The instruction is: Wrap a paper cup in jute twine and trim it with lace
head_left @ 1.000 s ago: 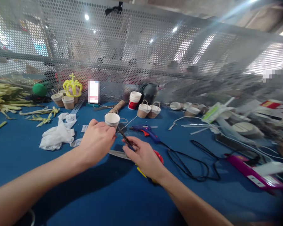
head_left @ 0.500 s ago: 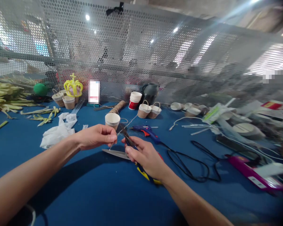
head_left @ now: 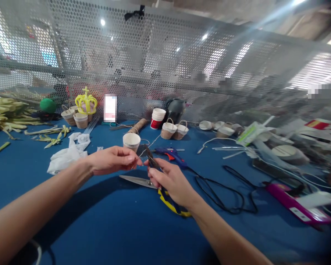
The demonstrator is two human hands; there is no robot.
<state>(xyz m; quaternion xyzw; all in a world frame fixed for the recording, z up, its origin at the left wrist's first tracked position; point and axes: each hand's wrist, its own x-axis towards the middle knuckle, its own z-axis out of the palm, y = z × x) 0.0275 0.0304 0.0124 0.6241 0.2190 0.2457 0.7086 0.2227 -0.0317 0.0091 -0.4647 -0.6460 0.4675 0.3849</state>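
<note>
My left hand (head_left: 117,160) is closed in a pinch on a thin strand of twine (head_left: 153,142), which runs back toward the small baskets. Just right of it, my right hand (head_left: 171,180) grips dark-jawed pliers (head_left: 151,156), their jaws pointing up and away beside the left fingertips. Beneath the right hand, scissors (head_left: 136,179) lie on the table, blade toward the left, with yellow and dark handles partly covered. A white-lined paper cup (head_left: 131,140) stands right behind my left hand. Beyond the pliers rests a blue glue gun (head_left: 172,152).
Two small handled baskets (head_left: 168,129) stand farther back near stacked white-and-red cups (head_left: 158,118) and a dark jug (head_left: 175,109). White crumpled material (head_left: 67,158) lies left. A black cable (head_left: 223,198) and a purple power strip (head_left: 292,204) occupy the right. Perforated metal panels (head_left: 165,66) bound the back.
The pliers have shifted slightly right and tilted in my right hand. My left fingertips have extended a little to the right along the twine. The scissors' blade stays in place.
</note>
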